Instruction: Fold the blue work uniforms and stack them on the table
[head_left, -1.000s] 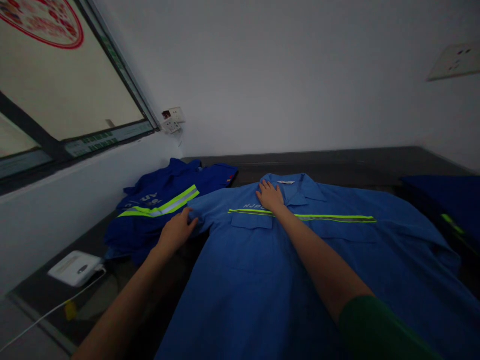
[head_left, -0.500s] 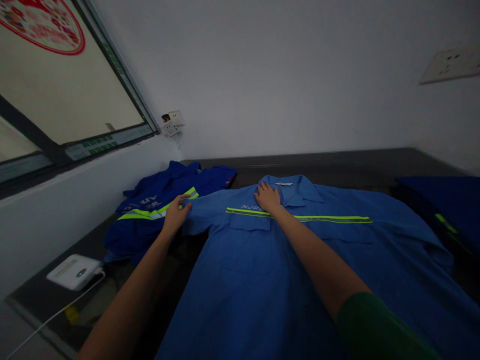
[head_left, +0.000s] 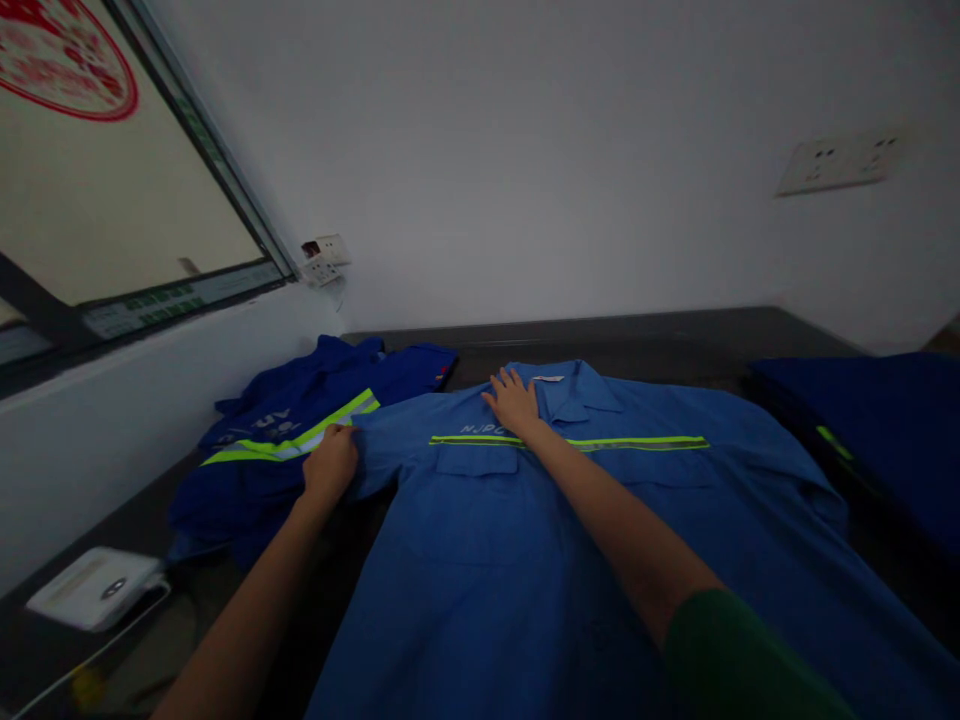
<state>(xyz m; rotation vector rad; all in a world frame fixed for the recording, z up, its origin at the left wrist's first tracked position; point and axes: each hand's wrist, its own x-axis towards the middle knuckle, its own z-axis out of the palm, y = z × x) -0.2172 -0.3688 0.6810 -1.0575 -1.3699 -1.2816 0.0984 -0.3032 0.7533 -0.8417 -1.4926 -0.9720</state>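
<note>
A blue work shirt [head_left: 480,520] lies spread front up on the dark table, its collar toward the wall and a yellow-green reflective stripe across the chest. My left hand [head_left: 331,465] is closed on the end of the sleeve at the left. Flat on the shirt beside the collar rests my right hand [head_left: 516,402], fingers spread. Under and beyond my left hand, a darker blue garment [head_left: 277,400] with a wide reflective band lies crumpled.
Dark blue folded clothing [head_left: 885,420] lies at the right. A white box-shaped device [head_left: 97,588] with a cable sits at the left edge. The dark tabletop [head_left: 637,335] meets a white wall with sockets [head_left: 840,165]; a window [head_left: 150,200] is at the left.
My left hand's fingers have closed more tightly on the sleeve end. My right hand stays by the collar. The camera view has shifted slightly right.
</note>
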